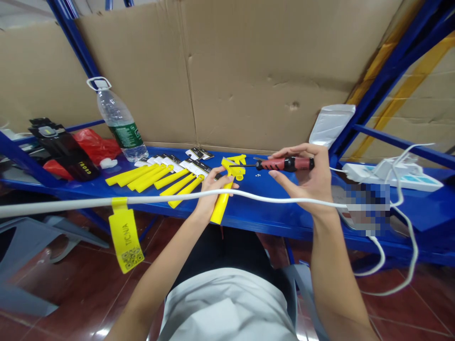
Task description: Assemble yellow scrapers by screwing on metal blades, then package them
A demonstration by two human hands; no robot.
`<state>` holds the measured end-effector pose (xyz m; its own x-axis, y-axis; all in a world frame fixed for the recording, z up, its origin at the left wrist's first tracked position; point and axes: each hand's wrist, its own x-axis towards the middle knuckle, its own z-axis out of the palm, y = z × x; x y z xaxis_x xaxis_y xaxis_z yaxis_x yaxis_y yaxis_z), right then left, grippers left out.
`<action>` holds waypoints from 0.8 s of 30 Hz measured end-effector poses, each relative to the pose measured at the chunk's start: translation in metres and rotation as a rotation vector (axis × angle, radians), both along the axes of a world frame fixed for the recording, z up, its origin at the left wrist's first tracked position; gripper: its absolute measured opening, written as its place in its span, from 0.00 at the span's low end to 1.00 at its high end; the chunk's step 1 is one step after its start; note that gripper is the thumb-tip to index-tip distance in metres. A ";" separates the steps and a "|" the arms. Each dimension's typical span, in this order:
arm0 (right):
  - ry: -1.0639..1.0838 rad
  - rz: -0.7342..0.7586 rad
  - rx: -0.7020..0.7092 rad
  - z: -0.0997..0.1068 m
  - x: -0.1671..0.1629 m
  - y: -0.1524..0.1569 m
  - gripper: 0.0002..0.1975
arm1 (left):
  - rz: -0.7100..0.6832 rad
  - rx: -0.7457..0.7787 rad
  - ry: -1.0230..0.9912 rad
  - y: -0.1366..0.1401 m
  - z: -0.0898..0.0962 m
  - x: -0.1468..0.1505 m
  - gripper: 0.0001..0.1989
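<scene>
My left hand [210, 193] is closed around a yellow plastic tool [221, 204] with a long flat handle and a wider head, held over the front edge of the blue shelf. A red and black screwdriver [284, 164] lies level in my right hand [313, 177], gripped by its handle. Its thin shaft points left, and the tip meets the head of the yellow tool; whether it sits in a screw is too small to tell. Right behind that head is another yellow piece [239, 160]. A few tiny bits [258, 175] lie on the shelf below the screwdriver.
Several yellow handled tools [147, 179] with black and white cards lie in a row at left. Behind them stand a water bottle [122, 125] and a black bottle [67, 151]. A white cable [177, 197] with a yellow tag crosses in front. A power strip [394, 176] lies right.
</scene>
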<state>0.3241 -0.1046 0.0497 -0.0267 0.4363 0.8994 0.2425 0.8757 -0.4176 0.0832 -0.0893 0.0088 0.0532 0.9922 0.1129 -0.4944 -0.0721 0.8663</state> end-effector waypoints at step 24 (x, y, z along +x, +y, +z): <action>0.008 -0.156 0.000 -0.004 0.001 0.004 0.30 | 0.011 -0.007 0.013 0.004 -0.003 -0.002 0.29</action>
